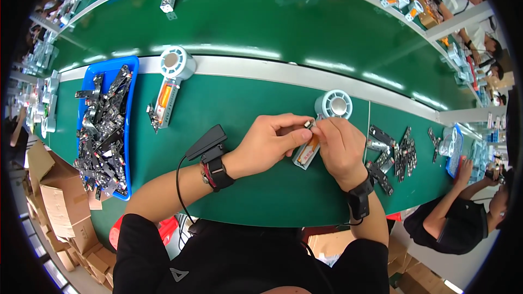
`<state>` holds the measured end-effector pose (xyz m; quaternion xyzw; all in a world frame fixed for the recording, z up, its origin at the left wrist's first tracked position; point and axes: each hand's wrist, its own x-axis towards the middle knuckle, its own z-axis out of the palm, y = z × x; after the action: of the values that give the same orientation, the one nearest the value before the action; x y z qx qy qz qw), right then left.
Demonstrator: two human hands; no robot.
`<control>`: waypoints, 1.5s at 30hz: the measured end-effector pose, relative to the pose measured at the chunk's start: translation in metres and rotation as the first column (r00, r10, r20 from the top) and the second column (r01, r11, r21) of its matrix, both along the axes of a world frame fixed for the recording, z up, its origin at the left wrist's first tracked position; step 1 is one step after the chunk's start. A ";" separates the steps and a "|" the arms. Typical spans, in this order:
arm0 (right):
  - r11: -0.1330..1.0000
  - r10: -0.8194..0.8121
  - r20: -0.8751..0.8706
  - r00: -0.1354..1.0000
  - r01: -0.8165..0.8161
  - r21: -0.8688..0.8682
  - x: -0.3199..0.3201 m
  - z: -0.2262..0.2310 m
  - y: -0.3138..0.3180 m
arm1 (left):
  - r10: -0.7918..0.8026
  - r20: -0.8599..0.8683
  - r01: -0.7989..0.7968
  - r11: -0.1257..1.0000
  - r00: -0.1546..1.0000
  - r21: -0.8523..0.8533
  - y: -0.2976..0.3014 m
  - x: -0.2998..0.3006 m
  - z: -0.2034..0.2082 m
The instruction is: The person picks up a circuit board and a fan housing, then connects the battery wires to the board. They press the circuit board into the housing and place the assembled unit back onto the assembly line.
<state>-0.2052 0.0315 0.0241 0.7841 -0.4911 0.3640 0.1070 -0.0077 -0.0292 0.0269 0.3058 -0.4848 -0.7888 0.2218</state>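
A wide green belt [218,22] crosses the far side, and nearer than its pale rail [245,69] spreads the green table [245,198]. Cartons [68,201] are heaped on the floor at the left, and a co-worker [452,223] in black sits at the right. A long blue tray [128,147] lies at the table's left, piled with dark boards [103,125].

To the right of the tray, a pale blue fan [177,65] lies with its round head toward the rail, its handle toward the person and a board [152,117] against the handle's lower end. The fan in hand [334,104] is well to the right of it, in front of the person. Its long axis slants: the head is up and to the right, just past the right fingers, and the handle's foot points down and left, showing between the two hands. The right hand [342,144] is therefore nearer the head, while the left hand [275,141] comes in across the handle from its left side.

More boards [404,155] lie loose beyond the right hand. An orange cell [309,151] shows in the handle, below the fingertips. Smallest is a dark part with a pale end [309,124], pinched between left thumb and forefinger. The right thumb and fingers are drawn together right beside it; what they grip, I cannot tell.
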 end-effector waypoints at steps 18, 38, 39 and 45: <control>0.741 -0.363 0.053 0.930 0.254 0.621 0.014 0.060 0.038 | 0.011 -0.049 -0.017 0.992 0.999 -0.125 0.016 0.000 -0.012; 0.849 -0.185 0.652 0.735 -0.214 0.483 -0.006 0.023 0.015 | 0.027 -0.055 -0.048 0.902 0.998 -0.430 0.004 -0.012 -0.010; 0.859 -0.169 0.620 0.766 -0.195 0.474 -0.005 0.025 0.016 | 0.044 -0.071 -0.072 0.881 0.997 -0.468 0.005 -0.012 -0.012; 0.862 -0.241 0.662 0.710 -0.156 0.481 0.002 0.020 0.021 | 0.059 -0.026 -0.062 0.789 0.998 -0.612 0.006 -0.009 -0.010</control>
<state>-0.2029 0.0530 0.0436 0.5735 -0.5900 0.4900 -0.2879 -0.0164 -0.0235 0.0170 0.2307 -0.7032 -0.5829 0.3353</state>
